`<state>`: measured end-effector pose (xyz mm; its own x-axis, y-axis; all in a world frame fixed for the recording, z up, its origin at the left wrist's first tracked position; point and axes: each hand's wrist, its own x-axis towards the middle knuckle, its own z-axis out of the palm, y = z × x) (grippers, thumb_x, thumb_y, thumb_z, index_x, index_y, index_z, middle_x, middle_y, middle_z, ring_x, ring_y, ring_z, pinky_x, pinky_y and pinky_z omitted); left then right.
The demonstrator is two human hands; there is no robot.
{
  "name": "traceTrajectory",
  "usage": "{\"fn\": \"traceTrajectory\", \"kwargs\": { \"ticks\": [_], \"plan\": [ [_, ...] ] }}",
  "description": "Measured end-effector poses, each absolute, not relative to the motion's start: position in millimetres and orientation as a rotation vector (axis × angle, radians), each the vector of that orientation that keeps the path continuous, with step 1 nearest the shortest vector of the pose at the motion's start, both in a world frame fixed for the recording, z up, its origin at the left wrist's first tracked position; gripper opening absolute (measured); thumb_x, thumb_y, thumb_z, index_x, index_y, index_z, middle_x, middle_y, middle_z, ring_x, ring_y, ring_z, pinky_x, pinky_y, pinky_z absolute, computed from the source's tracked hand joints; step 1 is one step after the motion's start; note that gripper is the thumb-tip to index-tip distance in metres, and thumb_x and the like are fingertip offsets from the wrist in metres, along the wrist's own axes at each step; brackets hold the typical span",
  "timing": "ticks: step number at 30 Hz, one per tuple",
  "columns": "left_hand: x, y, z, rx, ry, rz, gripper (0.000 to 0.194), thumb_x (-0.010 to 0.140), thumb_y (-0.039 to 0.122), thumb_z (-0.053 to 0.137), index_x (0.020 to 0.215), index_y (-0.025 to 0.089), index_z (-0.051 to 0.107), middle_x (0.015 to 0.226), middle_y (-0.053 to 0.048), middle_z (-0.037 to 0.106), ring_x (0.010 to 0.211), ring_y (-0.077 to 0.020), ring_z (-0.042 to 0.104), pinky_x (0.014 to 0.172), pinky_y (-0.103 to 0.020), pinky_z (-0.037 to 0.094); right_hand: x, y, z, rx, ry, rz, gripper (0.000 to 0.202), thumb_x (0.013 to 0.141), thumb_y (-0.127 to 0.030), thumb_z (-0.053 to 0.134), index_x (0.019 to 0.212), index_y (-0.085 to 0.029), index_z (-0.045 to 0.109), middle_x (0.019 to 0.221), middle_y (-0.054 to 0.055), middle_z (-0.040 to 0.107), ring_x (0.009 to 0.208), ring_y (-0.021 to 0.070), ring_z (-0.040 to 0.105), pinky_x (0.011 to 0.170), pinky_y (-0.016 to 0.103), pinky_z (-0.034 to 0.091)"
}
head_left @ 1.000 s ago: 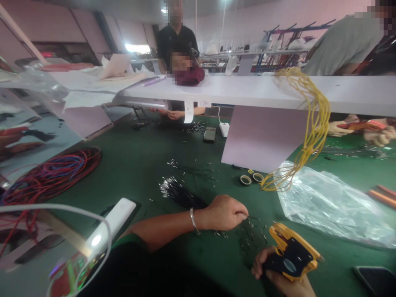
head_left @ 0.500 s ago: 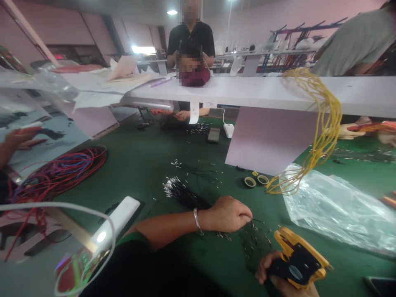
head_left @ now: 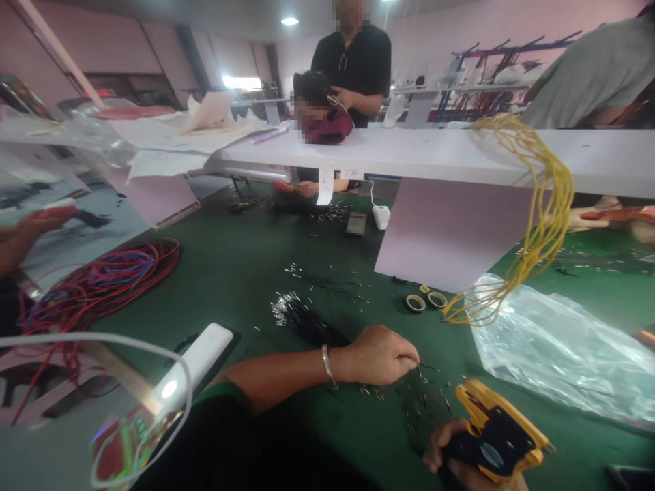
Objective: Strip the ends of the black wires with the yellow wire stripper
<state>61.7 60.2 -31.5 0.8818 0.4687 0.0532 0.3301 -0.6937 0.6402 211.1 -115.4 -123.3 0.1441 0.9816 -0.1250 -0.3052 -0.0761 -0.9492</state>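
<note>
My left hand (head_left: 381,356) reaches across the green mat with fingers pinched on a thin black wire (head_left: 428,367), its free end pointing right. Beneath and behind that forearm lies a bundle of black wires (head_left: 301,320) with shiny metal ends. My right hand (head_left: 453,453), at the lower right, is wrapped round the handle of a yellow and black wire stripper (head_left: 499,436). The stripper's jaws face up and left, apart from the wire. Small clipped bits (head_left: 422,402) are scattered between both hands.
Two tape rolls (head_left: 415,303) and hanging yellow wires (head_left: 545,198) are at the right, above a clear plastic bag (head_left: 563,354). Red and blue cables (head_left: 112,279) and a white power bank (head_left: 197,365) are at the left. A white shelf (head_left: 409,153) spans the back; co-workers are around.
My hands, the wire and the stripper stay nearly in place, with a slight shift of the view. Across the shelf, a standing person in black has moved right.
</note>
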Motion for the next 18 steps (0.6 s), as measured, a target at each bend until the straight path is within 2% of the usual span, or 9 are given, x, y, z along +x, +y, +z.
{"fn": "traceTrajectory", "kwargs": {
  "ticks": [18],
  "plan": [
    [61.8,60.6,-31.3,2.391,0.578,0.272,0.018,0.085,0.017,0.058,0.090,0.017,0.075,0.092,-0.004,0.077,0.084,-0.0152,0.069,0.077,-0.022,0.048,208.6,-115.7,-118.8,-1.098,-0.802,1.284,0.031,0.068,-0.050,0.078,0.072,-0.021,0.066,0.056,0.003,0.067,0.051,0.0198,0.063,0.058,0.036,0.054]
  ]
}}
